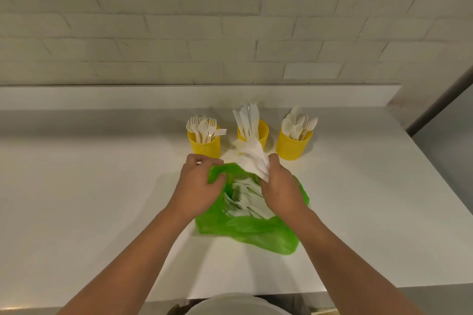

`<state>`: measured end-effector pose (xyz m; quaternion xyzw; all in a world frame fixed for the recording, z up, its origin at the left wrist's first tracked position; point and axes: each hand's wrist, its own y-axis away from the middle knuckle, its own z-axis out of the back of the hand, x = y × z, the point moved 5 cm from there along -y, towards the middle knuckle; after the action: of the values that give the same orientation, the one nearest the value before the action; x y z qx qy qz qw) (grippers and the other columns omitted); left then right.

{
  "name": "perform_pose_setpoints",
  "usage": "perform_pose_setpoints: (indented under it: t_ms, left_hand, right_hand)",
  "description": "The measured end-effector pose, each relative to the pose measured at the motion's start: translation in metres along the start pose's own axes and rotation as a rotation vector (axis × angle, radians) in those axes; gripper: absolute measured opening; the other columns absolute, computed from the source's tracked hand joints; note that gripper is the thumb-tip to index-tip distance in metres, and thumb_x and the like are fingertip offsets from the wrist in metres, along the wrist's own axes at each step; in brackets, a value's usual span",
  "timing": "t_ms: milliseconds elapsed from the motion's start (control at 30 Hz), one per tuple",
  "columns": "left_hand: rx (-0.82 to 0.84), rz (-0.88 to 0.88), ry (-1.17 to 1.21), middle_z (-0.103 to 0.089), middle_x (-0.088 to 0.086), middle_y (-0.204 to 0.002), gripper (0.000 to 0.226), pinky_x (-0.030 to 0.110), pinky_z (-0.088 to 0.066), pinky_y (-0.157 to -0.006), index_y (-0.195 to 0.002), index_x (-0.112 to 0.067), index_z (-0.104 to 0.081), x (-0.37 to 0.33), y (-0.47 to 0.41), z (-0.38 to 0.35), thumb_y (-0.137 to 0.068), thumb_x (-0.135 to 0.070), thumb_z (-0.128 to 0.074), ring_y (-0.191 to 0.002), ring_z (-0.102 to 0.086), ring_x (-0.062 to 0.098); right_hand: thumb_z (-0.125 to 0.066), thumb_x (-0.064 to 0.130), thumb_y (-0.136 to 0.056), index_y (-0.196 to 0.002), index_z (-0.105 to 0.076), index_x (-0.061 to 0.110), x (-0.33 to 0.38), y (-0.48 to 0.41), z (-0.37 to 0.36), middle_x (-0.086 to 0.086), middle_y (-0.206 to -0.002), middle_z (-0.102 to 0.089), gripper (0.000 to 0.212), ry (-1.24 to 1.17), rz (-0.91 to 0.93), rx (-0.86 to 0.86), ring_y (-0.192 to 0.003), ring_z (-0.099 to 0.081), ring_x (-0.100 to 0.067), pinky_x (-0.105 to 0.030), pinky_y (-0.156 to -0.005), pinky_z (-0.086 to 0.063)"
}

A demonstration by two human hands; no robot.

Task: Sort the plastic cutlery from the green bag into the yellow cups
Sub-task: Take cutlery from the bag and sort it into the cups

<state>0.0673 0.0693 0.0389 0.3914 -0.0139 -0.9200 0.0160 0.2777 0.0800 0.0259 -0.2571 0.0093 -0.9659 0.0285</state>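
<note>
While it lies crumpled at centre frame on the smooth white counter (102,199), the thin glossy green bag (245,230) opens upward. The left hand (199,184) pinches its rim; the right hand (279,186) clutches a blurred white cutlery bundle (252,158) pointing toward the top. Three perforated yellow cups (293,146) hold upright forks, knives, spoons.

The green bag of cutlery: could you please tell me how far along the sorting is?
Well under way. Done: the left cup holds forks, the middle cup knives, the right cup spoons. In hand: the left hand holds the green bag open while the right hand lifts a blurred white bundle. Left: a pile of cutlery remains in the bag.
</note>
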Motion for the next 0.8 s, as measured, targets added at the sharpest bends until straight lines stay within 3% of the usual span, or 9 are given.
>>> perform_pose_setpoints:
  t_ms: [100, 167, 267, 333, 400, 467, 567, 700, 800]
  left_hand:
    - [0.0, -0.051, 0.217, -0.048, -0.01, -0.131, 0.037, 0.04, -0.048, -0.108, -0.137, -0.031, -0.057, -0.021, 0.002, 0.003, -0.1, -0.036, -0.06, -0.118, -0.056, 0.006]
    - [0.005, -0.083, 0.389, -0.053, -0.012, -0.134, 0.043, 0.036, -0.049, -0.107, -0.144, -0.034, -0.05, -0.038, 0.002, 0.007, -0.102, -0.034, -0.058, -0.116, -0.058, 0.0]
    - [-0.035, -0.225, 0.681, -0.052, -0.012, -0.145, 0.05, 0.032, -0.046, -0.109, -0.152, -0.043, -0.04, -0.073, -0.001, 0.022, -0.104, -0.035, -0.053, -0.129, -0.055, 0.002]
    - [-0.074, -0.279, 0.738, -0.055, -0.011, -0.147, 0.043, 0.032, -0.043, -0.113, -0.149, -0.041, -0.046, -0.092, -0.008, 0.033, -0.106, -0.033, -0.046, -0.135, -0.053, 0.004]
    - [-0.05, -0.24, 0.689, -0.067, -0.009, -0.136, 0.038, 0.037, -0.043, -0.115, -0.138, -0.029, -0.063, -0.105, -0.02, 0.038, -0.109, -0.03, -0.039, -0.129, -0.058, 0.005]
    - [0.048, -0.165, 0.662, -0.076, -0.001, -0.117, 0.042, 0.046, -0.048, -0.109, -0.125, -0.021, -0.072, -0.111, -0.03, 0.039, -0.104, -0.033, -0.037, -0.114, -0.069, 0.015]
    - [0.183, -0.108, 0.626, -0.078, 0.004, -0.108, 0.038, 0.048, -0.054, -0.101, -0.116, -0.02, -0.072, -0.114, -0.043, 0.043, -0.103, -0.031, -0.037, -0.101, -0.072, 0.023]
    - [0.317, 0.008, 0.842, -0.074, 0.01, -0.096, 0.02, 0.035, -0.056, -0.076, -0.098, -0.015, -0.062, -0.118, -0.051, 0.042, -0.106, -0.015, -0.044, -0.09, -0.069, 0.026]
    - [0.308, 0.058, 1.022, -0.072, 0.006, -0.095, 0.011, 0.036, -0.053, -0.078, -0.103, -0.015, -0.065, -0.115, -0.062, 0.044, -0.103, -0.022, -0.057, -0.093, -0.068, 0.027]
  right_hand:
    - [-0.056, 0.012, -0.094, -0.128, -0.038, 0.014, 0.007, -0.002, 0.007, -0.011, -0.101, -0.067, 0.038, -0.067, -0.011, -0.111, -0.086, -0.066, -0.038, -0.038, -0.062, -0.044]
    - [-0.059, 0.014, -0.096, -0.127, -0.04, 0.017, 0.016, -0.004, 0.015, -0.005, -0.098, -0.068, 0.036, -0.25, 0.014, -0.162, -0.084, -0.067, -0.035, -0.042, -0.064, -0.051]
    - [-0.065, 0.021, -0.095, -0.122, -0.049, 0.027, 0.034, -0.008, 0.02, 0.006, -0.093, -0.07, 0.032, -0.469, 0.124, -0.097, -0.079, -0.068, -0.016, -0.039, -0.065, -0.055]
    - [-0.068, 0.025, -0.093, -0.115, -0.055, 0.032, 0.047, -0.008, 0.019, 0.01, -0.091, -0.071, 0.026, -0.505, 0.154, 0.003, -0.078, -0.067, -0.007, -0.036, -0.069, -0.056]
    - [-0.069, 0.024, -0.094, -0.115, -0.059, 0.033, 0.059, -0.009, 0.017, 0.018, -0.094, -0.072, 0.025, -0.626, 0.149, 0.093, -0.083, -0.068, 0.0, -0.024, -0.072, -0.055]
    - [-0.067, 0.02, -0.096, -0.109, -0.059, 0.034, 0.068, -0.012, 0.017, 0.026, -0.075, -0.066, 0.021, -0.754, 0.125, 0.167, -0.062, -0.061, 0.001, -0.02, -0.059, -0.046]
    - [-0.066, 0.016, -0.097, -0.094, -0.058, 0.031, 0.072, -0.017, 0.018, 0.017, -0.055, -0.053, 0.017, -0.851, 0.052, 0.25, -0.047, -0.042, -0.007, -0.027, -0.051, -0.035]
    - [-0.072, 0.011, -0.091, -0.085, -0.053, 0.013, 0.071, -0.022, 0.016, -0.004, -0.058, -0.045, 0.02, -1.029, -0.067, 0.421, -0.048, -0.04, -0.02, -0.03, -0.047, -0.03]
    - [-0.067, 0.007, -0.092, -0.082, -0.055, 0.008, 0.077, -0.026, 0.018, -0.009, -0.065, -0.049, 0.016, -1.167, -0.107, 0.644, -0.046, -0.042, -0.018, -0.024, -0.042, -0.029]
